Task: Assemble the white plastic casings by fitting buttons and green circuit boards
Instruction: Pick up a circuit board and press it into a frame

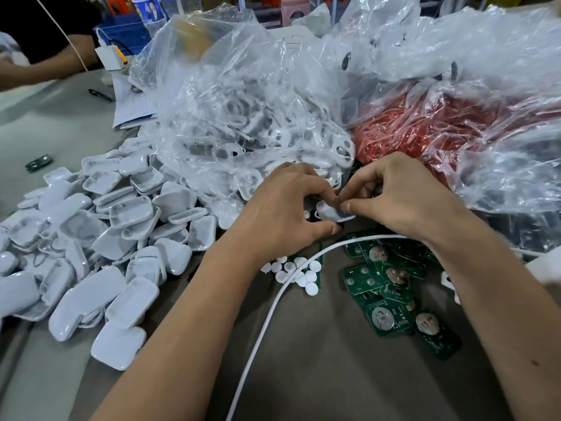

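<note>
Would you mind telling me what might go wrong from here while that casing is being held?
The casing is pinched by left hand and right hand above the table, so it may slip. The white cable lies across the loose buttons and could scatter them. The circuit boards overlap, so they might scratch.
</note>
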Demonstrator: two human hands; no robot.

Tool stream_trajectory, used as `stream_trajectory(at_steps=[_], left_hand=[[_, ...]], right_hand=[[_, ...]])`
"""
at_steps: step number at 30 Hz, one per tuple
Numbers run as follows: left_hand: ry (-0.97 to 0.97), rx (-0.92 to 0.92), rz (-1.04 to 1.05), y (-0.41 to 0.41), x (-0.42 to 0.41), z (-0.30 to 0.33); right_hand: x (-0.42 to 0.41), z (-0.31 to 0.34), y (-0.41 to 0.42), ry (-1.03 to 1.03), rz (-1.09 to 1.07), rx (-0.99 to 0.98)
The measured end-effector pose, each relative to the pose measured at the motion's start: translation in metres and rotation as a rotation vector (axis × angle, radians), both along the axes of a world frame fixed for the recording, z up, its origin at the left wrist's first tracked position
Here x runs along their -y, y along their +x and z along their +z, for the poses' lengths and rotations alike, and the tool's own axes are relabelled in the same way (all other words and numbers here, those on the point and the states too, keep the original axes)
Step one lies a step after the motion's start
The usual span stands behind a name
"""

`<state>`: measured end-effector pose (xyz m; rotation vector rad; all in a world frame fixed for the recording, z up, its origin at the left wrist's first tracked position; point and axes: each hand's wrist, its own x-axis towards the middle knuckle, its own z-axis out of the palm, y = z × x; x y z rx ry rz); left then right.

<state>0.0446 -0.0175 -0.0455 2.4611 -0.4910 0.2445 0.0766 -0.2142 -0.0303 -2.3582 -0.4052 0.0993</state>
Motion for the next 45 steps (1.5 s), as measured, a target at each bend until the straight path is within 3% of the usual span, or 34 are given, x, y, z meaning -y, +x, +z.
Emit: stream_trajectory(at_steps=[17,27,33,45], left_hand=[[-0.054,-0.02,0.005,-0.001,0.001,-0.001],[-0.247,-0.114,-0.033,0.002,-0.01,0.001],[-0.278,-0.102,-0.066,0.003,-0.012,0.002],[-0.28,-0.086,-0.098,0.004,-0.01,0.003]], right_hand=[[0.003,-0.003,0.002,0.046,-0.06,0.032],[0.004,0.001,0.003,0.386,-0.148,0.127],[0.001,0.005,-0.002,0.103,0.101,0.246],[0.0,0.002,-0.002,0.056,0.095,0.089]])
